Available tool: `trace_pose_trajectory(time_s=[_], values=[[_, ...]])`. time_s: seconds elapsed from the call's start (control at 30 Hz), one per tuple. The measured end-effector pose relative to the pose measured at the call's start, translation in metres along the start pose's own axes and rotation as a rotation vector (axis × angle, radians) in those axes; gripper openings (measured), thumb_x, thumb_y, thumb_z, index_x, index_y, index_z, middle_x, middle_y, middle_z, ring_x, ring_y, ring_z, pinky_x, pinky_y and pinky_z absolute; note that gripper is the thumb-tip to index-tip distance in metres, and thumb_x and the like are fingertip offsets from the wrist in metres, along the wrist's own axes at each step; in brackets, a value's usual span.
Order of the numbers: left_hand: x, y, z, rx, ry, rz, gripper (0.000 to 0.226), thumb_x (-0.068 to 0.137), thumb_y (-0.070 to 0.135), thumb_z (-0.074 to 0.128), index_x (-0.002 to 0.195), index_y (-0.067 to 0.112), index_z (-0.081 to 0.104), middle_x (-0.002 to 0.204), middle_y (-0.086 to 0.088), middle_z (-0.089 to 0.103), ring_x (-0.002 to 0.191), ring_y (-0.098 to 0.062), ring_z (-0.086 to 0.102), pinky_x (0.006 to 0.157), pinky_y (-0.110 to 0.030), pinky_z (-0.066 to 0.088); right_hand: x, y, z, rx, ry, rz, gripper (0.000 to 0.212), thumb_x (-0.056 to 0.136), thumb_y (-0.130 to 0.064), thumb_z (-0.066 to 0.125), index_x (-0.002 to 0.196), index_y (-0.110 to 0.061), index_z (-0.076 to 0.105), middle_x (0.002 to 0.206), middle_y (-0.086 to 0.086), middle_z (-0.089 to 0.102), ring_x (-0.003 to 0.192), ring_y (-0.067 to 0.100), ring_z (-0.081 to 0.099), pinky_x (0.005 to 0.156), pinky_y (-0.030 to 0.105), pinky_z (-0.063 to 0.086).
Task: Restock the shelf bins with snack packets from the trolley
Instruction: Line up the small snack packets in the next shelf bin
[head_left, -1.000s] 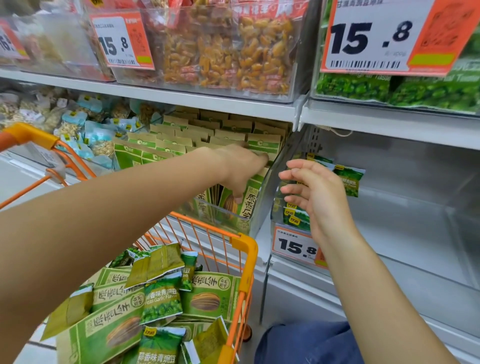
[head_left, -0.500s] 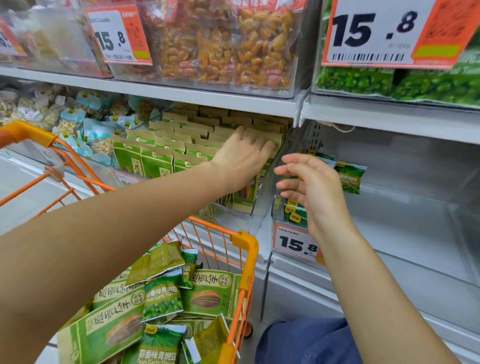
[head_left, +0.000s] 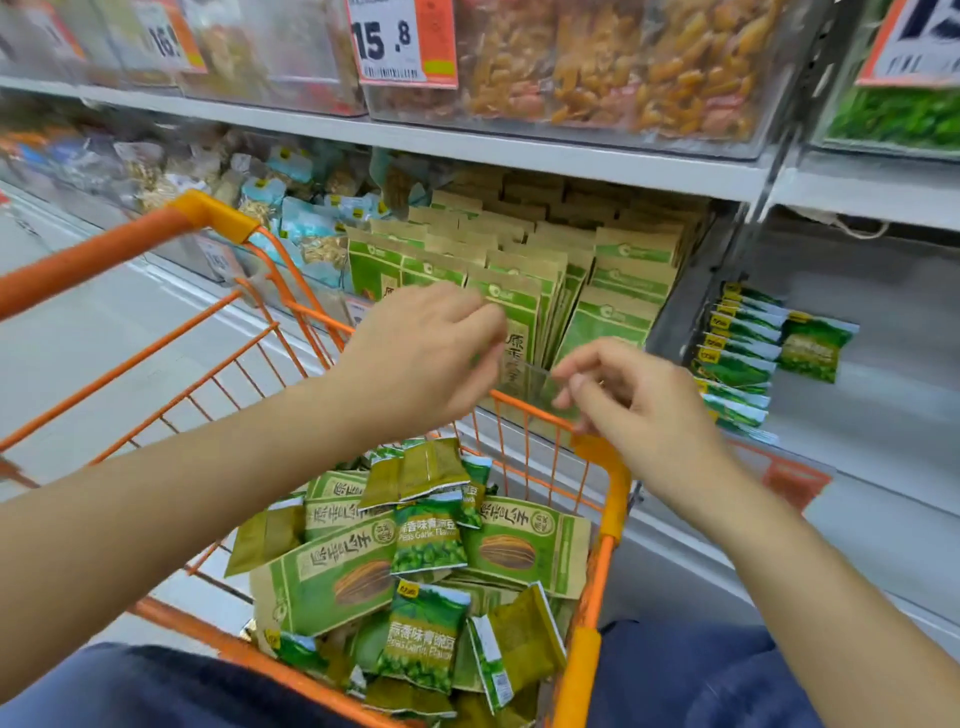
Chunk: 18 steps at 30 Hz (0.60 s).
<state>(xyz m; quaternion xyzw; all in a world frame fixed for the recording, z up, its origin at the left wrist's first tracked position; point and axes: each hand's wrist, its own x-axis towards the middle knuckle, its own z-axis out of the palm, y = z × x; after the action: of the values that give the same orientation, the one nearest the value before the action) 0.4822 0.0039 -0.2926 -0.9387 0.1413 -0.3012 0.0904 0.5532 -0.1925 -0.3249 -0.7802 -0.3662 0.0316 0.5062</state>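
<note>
Both grips are empty: the left hand (head_left: 421, 358) and right hand (head_left: 631, 400) have drawn back from the shelf bin (head_left: 524, 384) and hover over the trolley (head_left: 608, 488) with fingers loosely curled, holding nothing. That suggests one placement is finished and the next pick is due. Snack packets (head_left: 431, 540) lie heaped in the trolley just below both hands, untouched; the sunflower-seed bin ahead looks nearly full, while the pea bin (head_left: 748, 358) on the right holds few.

Head view, close, angled down over trolley (head_left: 597, 587), facing shelf bins (head_left: 524, 395)
</note>
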Motion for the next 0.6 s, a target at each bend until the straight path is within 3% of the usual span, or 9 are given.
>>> trace_pose_trajectory(time_s=[0.13, 0.2, 0.3, 0.37, 0.47, 0.53, 0.6], values=[[-0.060, -0.009, 0.011, -0.016, -0.852, -0.287, 0.031, 0.093, 0.045, 0.042, 0.096, 0.022, 0.063, 0.094, 0.001, 0.068, 0.093, -0.025, 0.064, 0.067, -0.029, 0.045, -0.008, -0.003, 0.023, -0.417, -0.189, -0.132, 0.023, 0.088, -0.031, 0.043, 0.096, -0.033, 0.064, 0.075, -0.017, 0.063, 0.069, 0.011, 0.058, 0.060, 0.029, 0.036], [-0.074, -0.014, 0.017, 0.043, -1.151, -0.313, 0.049, 0.090, 0.061, 0.044, 0.083, 0.015, 0.061, 0.081, 0.000, 0.062, 0.083, -0.025, 0.061, 0.064, -0.027, 0.039, -0.007, -0.003, 0.028, -0.490, -0.237, -0.143, 0.021, 0.093, -0.028, 0.047, 0.101, -0.031, 0.066, 0.076, -0.021, 0.056, 0.078, 0.014, 0.061, 0.062, 0.027, 0.032], [-0.090, -0.015, 0.028, 0.029, -1.515, -0.353, 0.065, 0.079, 0.078, 0.045, 0.072, 0.013, 0.050, 0.066, 0.004, 0.046, 0.070, -0.019, 0.050, 0.065, -0.031, 0.041, -0.005, -0.002, 0.031, -0.515, -0.220, -0.159, 0.020, 0.094, -0.027, 0.049, 0.103, -0.030, 0.066, 0.086, -0.016, 0.066, 0.085, 0.017, 0.063, 0.063, 0.027, 0.033], [-0.095, -0.013, 0.033, -0.006, -1.608, -0.323, 0.064, 0.077, 0.076, 0.052, 0.081, 0.012, 0.053, 0.072, 0.002, 0.053, 0.074, -0.021, 0.051, 0.076, -0.035, 0.048, -0.004, -0.002, 0.032, -0.512, -0.215, -0.159, 0.018, 0.094, -0.024, 0.052, 0.103, -0.030, 0.067, 0.086, -0.015, 0.065, 0.085, 0.018, 0.063, 0.064, 0.028, 0.036], [-0.093, -0.014, 0.033, -0.128, -1.623, -0.293, 0.060, 0.080, 0.062, 0.063, 0.099, 0.005, 0.061, 0.102, -0.011, 0.065, 0.088, -0.029, 0.060, 0.084, -0.040, 0.049, -0.002, -0.001, 0.035, -0.534, -0.229, -0.167, 0.018, 0.093, -0.023, 0.053, 0.102, -0.031, 0.066, 0.074, -0.025, 0.053, 0.077, 0.015, 0.061, 0.062, 0.029, 0.037], [-0.090, -0.020, 0.032, -0.242, -1.608, -0.323, 0.057, 0.081, 0.055, 0.067, 0.107, 0.004, 0.061, 0.096, -0.014, 0.062, 0.085, -0.028, 0.056, 0.075, -0.036, 0.045, -0.002, -0.001, 0.036, -0.534, -0.238, -0.156, 0.018, 0.093, -0.023, 0.053, 0.102, -0.032, 0.066, 0.071, -0.027, 0.052, 0.074, 0.011, 0.058, 0.062, 0.028, 0.036], [-0.089, -0.027, 0.032, -0.363, -1.596, -0.359, 0.049, 0.081, 0.050, 0.069, 0.100, 0.006, 0.060, 0.085, -0.008, 0.054, 0.076, -0.022, 0.048, 0.064, -0.031, 0.037, -0.002, -0.001, 0.036, -0.518, -0.237, -0.147, 0.019, 0.093, -0.023, 0.052, 0.102, -0.032, 0.066, 0.081, -0.021, 0.062, 0.081, 0.012, 0.062, 0.065, 0.030, 0.043]])
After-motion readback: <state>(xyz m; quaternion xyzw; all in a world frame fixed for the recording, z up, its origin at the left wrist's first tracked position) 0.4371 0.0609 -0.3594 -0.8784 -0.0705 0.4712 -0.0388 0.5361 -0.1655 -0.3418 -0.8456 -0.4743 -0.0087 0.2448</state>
